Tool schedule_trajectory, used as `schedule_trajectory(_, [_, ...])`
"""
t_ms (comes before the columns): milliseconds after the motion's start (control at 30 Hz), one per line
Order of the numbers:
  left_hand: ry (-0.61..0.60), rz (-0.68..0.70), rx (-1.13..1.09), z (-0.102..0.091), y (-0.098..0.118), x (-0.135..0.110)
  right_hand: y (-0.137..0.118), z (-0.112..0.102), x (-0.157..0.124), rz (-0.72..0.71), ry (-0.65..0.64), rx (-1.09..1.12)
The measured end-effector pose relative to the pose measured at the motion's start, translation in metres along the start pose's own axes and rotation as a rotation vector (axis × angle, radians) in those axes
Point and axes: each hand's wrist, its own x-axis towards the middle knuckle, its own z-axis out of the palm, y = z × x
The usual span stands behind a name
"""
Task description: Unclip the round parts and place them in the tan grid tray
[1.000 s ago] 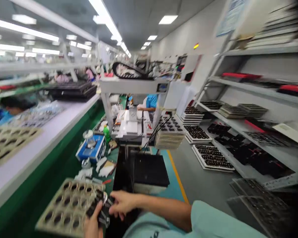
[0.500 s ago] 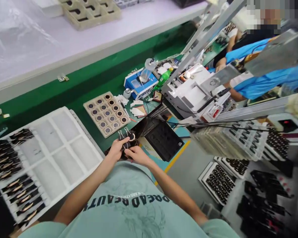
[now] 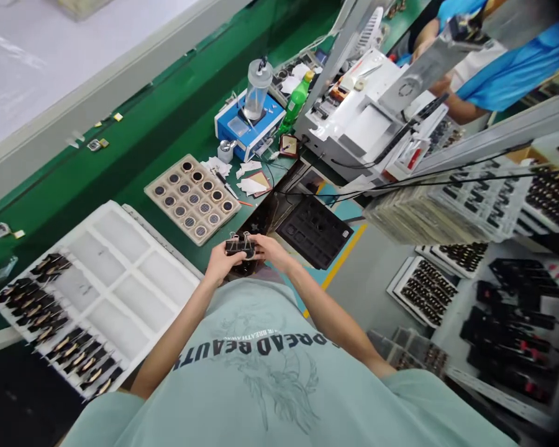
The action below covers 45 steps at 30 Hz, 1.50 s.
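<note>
Close to my shirt front, both hands grip a pair of black binder clips (image 3: 240, 247) with silver wire handles. My left hand (image 3: 218, 264) is closed around their left end, its thumb across the front. My right hand (image 3: 269, 251) pinches the right end with bent fingers. Whatever the clips clamp is mostly hidden. Left of my arms, a white compartment tray (image 3: 135, 290) carries rows of similar black clips (image 3: 37, 313) along its left side. Beyond my hands lies a beige tray (image 3: 161, 202) of round dark-faced parts.
Behind the beige tray stand a blue box device (image 3: 246, 139) with a clear cylinder, and a green bottle (image 3: 298, 99). A black tray (image 3: 317, 233) lies right of my hands. Stacked trays (image 3: 428, 214) rise at right. A co-worker's blue sleeve (image 3: 498, 74) shows beyond a white machine (image 3: 340, 130).
My view has shifted and tipped downward. The clips have turned in my hands, with their wire handles now folded closer. My right hand has moved up from below the clips to their right end.
</note>
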Motion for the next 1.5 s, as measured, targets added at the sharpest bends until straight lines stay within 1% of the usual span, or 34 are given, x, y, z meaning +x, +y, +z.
schedule_trajectory(67, [-0.074,0.019,0.083,0.004,-0.001,-0.003,-0.009,0.004,-0.001,-0.043,-0.023,0.076])
schedule_trajectory(167, [-0.078,0.040,0.133,0.008,-0.006,-0.002,-0.015,0.006,-0.004,-0.061,0.070,0.118])
schedule_trajectory(233, [-0.094,0.030,0.148,0.008,-0.009,0.000,-0.017,0.000,-0.006,-0.052,0.096,0.159])
schedule_trajectory(267, [-0.116,0.025,0.161,0.007,-0.010,0.001,-0.017,-0.004,-0.007,-0.044,0.076,0.176])
schedule_trajectory(333, [-0.166,0.015,0.195,0.007,-0.011,0.002,-0.020,-0.013,-0.009,-0.028,-0.009,0.173])
schedule_trajectory(400, [-0.243,-0.007,0.215,0.010,-0.009,0.001,-0.024,-0.020,-0.013,-0.013,-0.100,0.098])
schedule_trajectory(500, [-0.376,-0.054,0.217,0.019,-0.006,0.000,-0.028,-0.024,-0.018,-0.044,-0.169,-0.091])
schedule_trajectory(567, [-0.419,-0.085,0.210,0.027,-0.006,0.000,-0.027,-0.026,-0.020,-0.105,-0.156,-0.184])
schedule_trajectory(667, [-0.428,-0.147,0.210,0.032,-0.012,0.000,-0.022,-0.033,-0.019,-0.174,-0.044,-0.240])
schedule_trajectory(733, [-0.412,-0.198,0.205,0.028,-0.017,0.001,-0.016,-0.040,-0.014,-0.159,0.040,-0.240])
schedule_trajectory(767, [-0.379,-0.221,0.195,0.024,-0.018,0.001,-0.012,-0.043,-0.010,-0.141,0.066,-0.234])
schedule_trajectory(833, [-0.262,-0.255,0.147,0.012,-0.018,0.003,-0.002,-0.045,-0.002,-0.104,0.089,-0.231])
schedule_trajectory(900, [-0.131,-0.276,0.084,0.000,-0.017,0.007,0.010,-0.043,0.004,-0.105,0.132,-0.278])
schedule_trajectory(967, [-0.054,-0.278,0.046,-0.008,-0.015,0.013,0.021,-0.036,0.006,-0.166,0.165,-0.365])
schedule_trajectory(1033, [-0.040,-0.273,0.041,-0.008,-0.013,0.022,0.028,-0.029,0.005,-0.282,0.109,-0.459])
schedule_trajectory(1100, [-0.073,-0.270,0.029,0.000,-0.012,0.033,0.031,-0.027,0.003,-0.387,0.013,-0.542])
schedule_trajectory(1133, [-0.098,-0.268,0.014,0.007,-0.011,0.040,0.030,-0.028,0.004,-0.419,-0.012,-0.579])
schedule_trajectory(1200, [-0.138,-0.253,-0.024,0.025,-0.009,0.057,0.024,-0.038,0.010,-0.443,0.010,-0.642])
schedule_trajectory(1267, [-0.114,-0.223,-0.049,0.045,-0.005,0.075,0.015,-0.056,0.023,-0.444,0.110,-0.687])
schedule_trajectory(1400, [0.056,-0.163,-0.038,0.082,0.005,0.117,-0.005,-0.095,0.056,-0.405,0.394,-0.746])
schedule_trajectory(1500, [0.129,-0.148,-0.013,0.104,0.007,0.145,-0.015,-0.117,0.070,-0.360,0.518,-0.690])
